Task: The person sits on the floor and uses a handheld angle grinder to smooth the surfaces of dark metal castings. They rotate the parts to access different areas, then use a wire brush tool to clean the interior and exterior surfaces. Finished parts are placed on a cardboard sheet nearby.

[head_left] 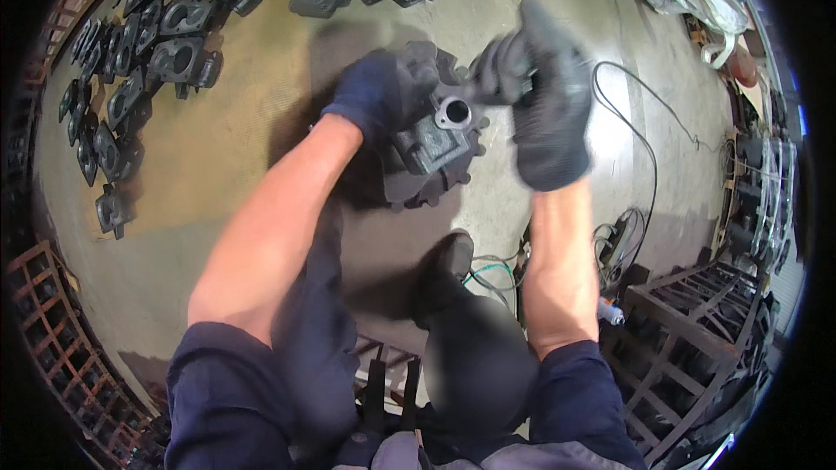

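Note:
A dark grey cast metal part [433, 146] with a round bright-rimmed opening on top rests on a toothed, gear-like base on the concrete floor. My left hand [376, 91], in a dark blue glove, grips the part's upper left side. My right hand [547, 104], in a grey-black glove, is closed around a dark tool [496, 77] whose tip points at the round opening. The tool is blurred.
Several similar dark castings [178, 52] lie in rows across the floor at upper left. A black cable [649, 152] curves over the floor on the right. Metal racks [697, 313] stand at lower right, a lattice frame [52, 331] at lower left. My shoe [448, 265] is below the part.

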A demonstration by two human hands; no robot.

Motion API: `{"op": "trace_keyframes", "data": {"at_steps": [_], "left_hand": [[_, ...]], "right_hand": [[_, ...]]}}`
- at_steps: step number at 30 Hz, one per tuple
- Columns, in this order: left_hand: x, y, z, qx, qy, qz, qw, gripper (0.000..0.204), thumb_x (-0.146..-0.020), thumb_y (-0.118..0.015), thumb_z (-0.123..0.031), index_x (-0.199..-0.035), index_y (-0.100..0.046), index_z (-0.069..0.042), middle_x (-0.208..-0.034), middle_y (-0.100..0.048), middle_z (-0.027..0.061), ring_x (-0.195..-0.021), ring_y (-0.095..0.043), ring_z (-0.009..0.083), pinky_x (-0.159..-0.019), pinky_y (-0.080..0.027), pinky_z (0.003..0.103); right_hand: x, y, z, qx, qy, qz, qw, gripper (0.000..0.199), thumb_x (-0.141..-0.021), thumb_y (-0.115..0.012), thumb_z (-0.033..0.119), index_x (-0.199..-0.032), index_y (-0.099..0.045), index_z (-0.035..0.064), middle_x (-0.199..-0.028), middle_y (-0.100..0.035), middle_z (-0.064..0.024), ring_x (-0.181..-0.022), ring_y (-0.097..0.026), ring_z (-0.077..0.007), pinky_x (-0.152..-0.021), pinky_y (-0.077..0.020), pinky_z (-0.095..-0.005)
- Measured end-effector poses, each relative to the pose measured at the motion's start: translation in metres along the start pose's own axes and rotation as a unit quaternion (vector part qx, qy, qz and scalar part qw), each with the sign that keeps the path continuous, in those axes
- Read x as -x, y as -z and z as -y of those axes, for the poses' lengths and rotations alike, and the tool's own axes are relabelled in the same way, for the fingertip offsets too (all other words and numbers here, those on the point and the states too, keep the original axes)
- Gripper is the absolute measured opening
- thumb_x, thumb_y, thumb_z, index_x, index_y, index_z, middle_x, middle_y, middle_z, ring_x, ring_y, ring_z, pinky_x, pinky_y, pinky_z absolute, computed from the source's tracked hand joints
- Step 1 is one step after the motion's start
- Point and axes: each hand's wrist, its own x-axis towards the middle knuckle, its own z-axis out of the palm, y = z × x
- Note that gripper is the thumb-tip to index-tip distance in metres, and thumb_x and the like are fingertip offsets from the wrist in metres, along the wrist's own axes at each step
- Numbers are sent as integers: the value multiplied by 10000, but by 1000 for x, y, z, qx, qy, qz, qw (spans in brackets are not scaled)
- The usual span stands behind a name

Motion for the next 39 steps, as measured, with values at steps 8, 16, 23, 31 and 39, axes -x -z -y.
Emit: {"op": "trace_keyframes", "data": {"at_steps": [8, 16, 23, 31, 39], "left_hand": [[-4, -11, 15, 16, 78, -13, 997, 400, -991, -500, -410, -1138, -689, -91, -1021, -699, 220, -987, -658, 419, -834, -511, 456], [11, 0, -2, 12, 41, -87, 995, 457, -998, -499, -472, -1131, -694, -80, -981, -702, 219, -981, -666, 409, -802, -523, 435], [22, -4, -19, -15, -154, -98, 983, 731, -823, -788, -454, -1348, -513, -26, -1178, -667, 211, -1040, -675, 374, -902, -544, 426], [2, -2, -32, -105, -22, -86, 990, 634, -786, -800, -356, -1285, -565, -43, -995, -720, 175, -885, -719, 323, -802, -574, 431], [62, 109, -116, 467, 185, -52, 863, 425, -952, -650, -201, -1271, -564, 66, -1135, -689, 113, -1019, -640, 170, -928, -515, 328]], "right_hand": [[67, 101, -24, 218, -264, -150, 927, 404, -922, -701, 418, -701, -634, 86, -569, -588, -40, -424, -510, -134, -388, -376, -271], [218, 178, -223, 102, -430, -308, 842, 412, -933, -666, 362, -708, -643, 17, -598, -595, -69, -495, -537, -162, -500, -424, -334], [212, 186, -227, 398, -269, -258, 838, 361, -911, -693, 341, -942, -726, -17, -881, -741, -184, -815, -716, -282, -753, -532, -376], [142, 122, -182, 174, -265, -121, 941, 314, -975, -669, 240, -1136, -675, -30, -1027, -729, -119, -911, -672, -197, -809, -535, -329], [100, 34, 18, -169, -321, -133, 922, 429, -1052, -514, 376, -1278, -651, 38, -1233, -672, -49, -1109, -628, -193, -958, -488, -300]]}}
